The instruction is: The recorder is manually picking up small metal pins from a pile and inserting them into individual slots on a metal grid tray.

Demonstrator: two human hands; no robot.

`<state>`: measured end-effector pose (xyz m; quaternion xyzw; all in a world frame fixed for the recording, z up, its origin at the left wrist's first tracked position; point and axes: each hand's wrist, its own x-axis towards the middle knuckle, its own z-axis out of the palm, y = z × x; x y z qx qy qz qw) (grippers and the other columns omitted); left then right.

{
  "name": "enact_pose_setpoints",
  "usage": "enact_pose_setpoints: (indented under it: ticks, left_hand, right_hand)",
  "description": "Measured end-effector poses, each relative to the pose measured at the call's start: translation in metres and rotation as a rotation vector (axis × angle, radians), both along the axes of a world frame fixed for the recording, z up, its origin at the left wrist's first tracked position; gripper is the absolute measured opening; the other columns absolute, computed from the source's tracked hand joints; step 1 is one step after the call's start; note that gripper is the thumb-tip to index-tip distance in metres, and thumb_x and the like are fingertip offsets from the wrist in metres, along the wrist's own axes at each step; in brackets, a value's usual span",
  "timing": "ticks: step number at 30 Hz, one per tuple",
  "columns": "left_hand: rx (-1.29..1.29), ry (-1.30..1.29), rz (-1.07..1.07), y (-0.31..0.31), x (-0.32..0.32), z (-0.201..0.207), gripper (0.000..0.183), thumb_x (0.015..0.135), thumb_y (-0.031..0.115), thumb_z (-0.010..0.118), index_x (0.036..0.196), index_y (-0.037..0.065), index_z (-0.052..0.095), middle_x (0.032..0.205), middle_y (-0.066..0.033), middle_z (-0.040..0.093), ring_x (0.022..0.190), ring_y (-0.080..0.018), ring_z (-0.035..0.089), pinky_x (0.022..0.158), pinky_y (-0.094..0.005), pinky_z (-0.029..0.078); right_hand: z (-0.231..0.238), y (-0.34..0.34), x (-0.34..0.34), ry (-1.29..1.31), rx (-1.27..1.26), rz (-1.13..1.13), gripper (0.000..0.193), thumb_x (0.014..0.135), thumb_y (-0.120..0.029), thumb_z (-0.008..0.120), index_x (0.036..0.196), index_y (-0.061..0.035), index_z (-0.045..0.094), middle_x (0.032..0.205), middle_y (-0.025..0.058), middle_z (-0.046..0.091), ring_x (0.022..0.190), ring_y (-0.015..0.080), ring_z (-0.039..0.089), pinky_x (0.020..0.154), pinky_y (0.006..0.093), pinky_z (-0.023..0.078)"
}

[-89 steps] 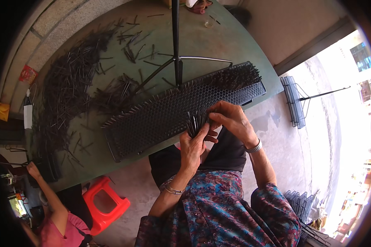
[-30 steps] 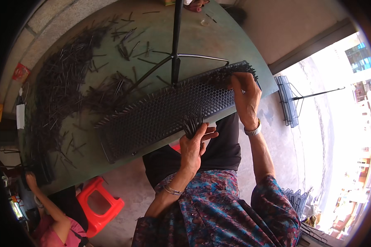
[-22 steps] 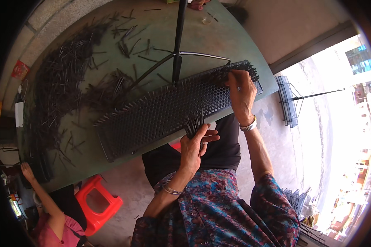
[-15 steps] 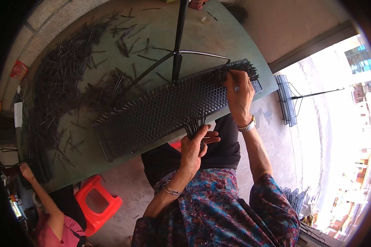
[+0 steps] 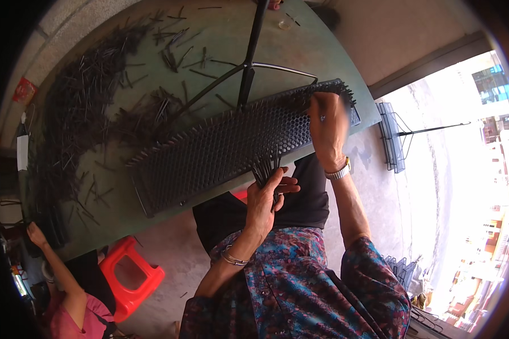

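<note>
A long black perforated panel (image 5: 203,155), full of small holes, lies slantwise along the table's near edge. Dark pins stand up along its far edge and crowd its right end. A black pole (image 5: 246,90) with two curved metal braces meets its far side. My left hand (image 5: 259,208) is closed round a bundle of thin dark strips (image 5: 264,169), held upright at the panel's near edge. Over the panel's right part, my right hand (image 5: 329,127) has its fingers bent down and closed among the pins. Whatever those fingertips hold is hidden by the hand.
Heaps of loose dark strips (image 5: 79,107) cover the left of the green table (image 5: 300,34). Another person's arm (image 5: 59,260) reaches to the table's lower left, beside a red stool (image 5: 147,282). A similar panel with a pole (image 5: 390,137) stands on the floor at right.
The whole view has shifted slightly. My right hand has turned a little at the panel's right end and is blurred at one side. My left hand keeps its bundle in nearly the same place.
</note>
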<state>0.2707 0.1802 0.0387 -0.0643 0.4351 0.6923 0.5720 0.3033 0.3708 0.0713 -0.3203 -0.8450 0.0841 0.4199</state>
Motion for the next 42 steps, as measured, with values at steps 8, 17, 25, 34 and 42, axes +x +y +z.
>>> enact_pose_setpoints:
  ticks: [8,17,25,34,42]
  left_hand:
    - [0.01,0.0,-0.016,-0.003,-0.001,-0.003,0.031,0.094,0.03,0.063,0.109,0.002,0.065,0.09,-0.0108,0.071,0.077,-0.0183,0.071,0.044,-0.0199,0.035]
    - [0.017,0.004,-0.013,-0.002,0.002,0.001,0.034,0.098,0.033,0.057,0.112,0.003,0.064,0.089,-0.0113,0.071,0.076,-0.0162,0.068,0.052,-0.0227,0.042]
    - [0.064,-0.014,-0.039,0.0,0.004,-0.007,0.033,0.099,0.031,0.055,0.112,0.002,0.063,0.084,-0.013,0.071,0.048,-0.0045,0.044,0.04,-0.0186,0.029]
    - [0.084,-0.019,-0.074,-0.003,0.005,-0.005,0.028,0.099,0.029,0.055,0.109,0.003,0.056,0.088,-0.0133,0.069,0.055,-0.0049,0.047,0.046,-0.0196,0.036]
    - [0.041,-0.066,-0.009,-0.004,0.009,-0.003,0.027,0.096,0.027,0.061,0.108,0.004,0.061,0.083,-0.0069,0.066,0.065,-0.0066,0.054,0.049,-0.0208,0.04]
  right_hand:
    - [-0.003,-0.006,0.002,0.021,-0.064,0.038,0.011,0.089,-0.005,0.062,0.1,-0.0029,0.059,0.085,0.0125,0.063,0.075,0.0269,0.064,0.066,0.0362,0.049]
    - [0.003,-0.003,0.004,0.026,-0.181,0.065,0.01,0.087,-0.004,0.062,0.097,-0.0023,0.059,0.081,0.0131,0.062,0.073,0.0299,0.062,0.064,0.0384,0.048]
    - [0.01,0.006,0.003,-0.021,-0.236,0.045,0.008,0.088,-0.006,0.061,0.094,-0.0019,0.058,0.078,0.0138,0.063,0.072,0.0305,0.063,0.064,0.0389,0.048]
    - [0.004,0.009,0.006,-0.001,-0.217,0.104,0.009,0.091,-0.007,0.059,0.096,-0.0003,0.062,0.075,0.0096,0.067,0.067,0.0192,0.068,0.063,0.0293,0.049]
    - [0.024,0.028,0.006,-0.169,-0.423,0.286,0.011,0.09,-0.007,0.06,0.096,0.0013,0.063,0.074,0.0099,0.068,0.067,0.0156,0.069,0.06,0.0273,0.049]
